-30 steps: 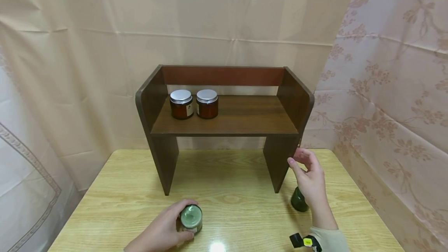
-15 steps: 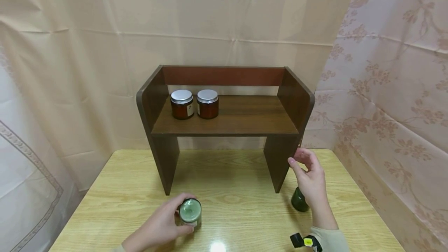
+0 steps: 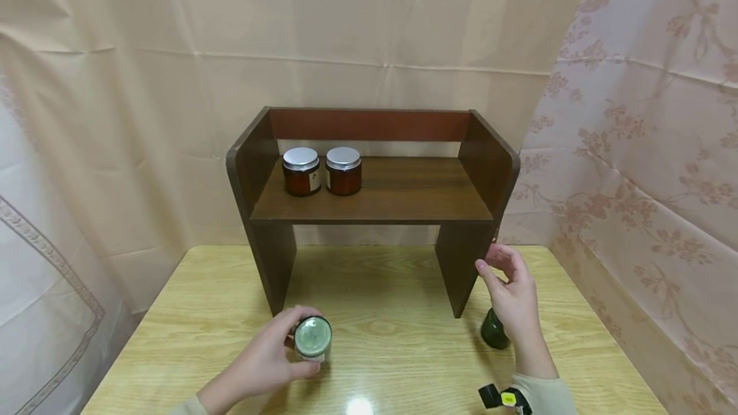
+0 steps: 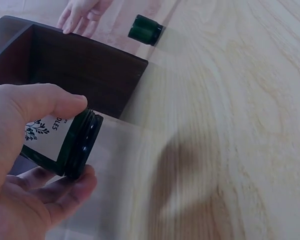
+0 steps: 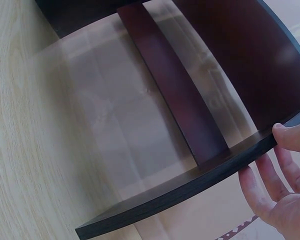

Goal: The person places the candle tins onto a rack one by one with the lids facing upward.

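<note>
While the left hand (image 3: 268, 356) grips a green jar (image 3: 313, 337), lower center, the right hand (image 3: 513, 290) pinches the shelf (image 3: 418, 191), up and right.

Green jar (image 3: 313, 336) partly covered by left hand (image 3: 265, 356), lower left of centre, second jar (image 3: 492, 333) partly behind right hand (image 3: 512, 296), lower right.

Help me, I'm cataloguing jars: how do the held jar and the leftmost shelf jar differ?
Colour: the held jar is green; the leftmost shelf jar is brown.
Place: the held jar is gripped by the left hand; the leftmost shelf jar stands on the shelf.
Upward face: the held jar shows green, the leftmost shelf jar a silver lid.
Both are round and bear a pale label.
</note>
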A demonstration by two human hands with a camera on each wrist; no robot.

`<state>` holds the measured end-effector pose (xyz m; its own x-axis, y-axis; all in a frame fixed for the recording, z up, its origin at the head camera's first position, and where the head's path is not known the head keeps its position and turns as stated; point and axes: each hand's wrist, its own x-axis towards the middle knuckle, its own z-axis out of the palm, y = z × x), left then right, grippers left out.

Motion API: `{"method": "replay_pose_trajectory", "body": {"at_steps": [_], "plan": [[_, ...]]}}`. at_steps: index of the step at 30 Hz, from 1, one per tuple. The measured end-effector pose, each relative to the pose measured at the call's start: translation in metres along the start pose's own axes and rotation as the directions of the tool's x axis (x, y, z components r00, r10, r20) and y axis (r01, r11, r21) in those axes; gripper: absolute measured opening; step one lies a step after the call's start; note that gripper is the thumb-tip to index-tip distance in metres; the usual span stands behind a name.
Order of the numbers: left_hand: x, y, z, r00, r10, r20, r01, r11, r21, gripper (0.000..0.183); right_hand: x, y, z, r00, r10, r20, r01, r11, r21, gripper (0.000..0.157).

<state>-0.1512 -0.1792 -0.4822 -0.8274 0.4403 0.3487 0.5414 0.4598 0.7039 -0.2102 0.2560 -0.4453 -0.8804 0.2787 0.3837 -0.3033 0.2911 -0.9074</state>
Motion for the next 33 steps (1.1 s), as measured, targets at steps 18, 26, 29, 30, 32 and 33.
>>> {"method": "replay_pose_trajectory", "body": {"at_steps": [18, 26, 29, 30, 32, 33], "plan": [[0.019, 0.018, -0.027, 0.991, 0.082, -0.106, -0.079, 0.996, 0.034, 0.081, 0.001, 0.0, 0.0, 1.0, 0.002, 0.0, -0.002, 1.0, 0.006, 0.037], [0.025, 0.027, -0.04, 0.991, 0.057, -0.122, -0.053, 0.998, 0.036, 0.083, 0.001, 0.0, 0.0, 1.0, -0.004, -0.001, 0.004, 1.0, -0.002, 0.037], [0.026, 0.029, -0.043, 0.989, 0.062, -0.132, -0.057, 0.998, 0.04, 0.085, 0.001, 0.0, 0.0, 1.0, -0.011, -0.003, 0.011, 1.0, 0.007, 0.036], [0.026, 0.029, -0.043, 0.988, 0.068, -0.137, -0.062, 0.997, 0.043, 0.085, 0.001, -0.001, 0.0, 1.0, -0.013, -0.004, 0.013, 1.0, 0.01, 0.036], [0.027, 0.03, -0.044, 0.985, 0.085, -0.147, -0.078, 0.996, 0.053, 0.085, 0.001, -0.001, 0.0, 1.0, -0.017, -0.001, 0.017, 1.0, 0.014, 0.036], [0.028, 0.03, -0.045, 0.984, 0.095, -0.152, -0.086, 0.994, 0.062, 0.085, 0.001, -0.002, 0.0, 1.0, -0.018, -0.001, 0.018, 1.0, 0.017, 0.036]]}}
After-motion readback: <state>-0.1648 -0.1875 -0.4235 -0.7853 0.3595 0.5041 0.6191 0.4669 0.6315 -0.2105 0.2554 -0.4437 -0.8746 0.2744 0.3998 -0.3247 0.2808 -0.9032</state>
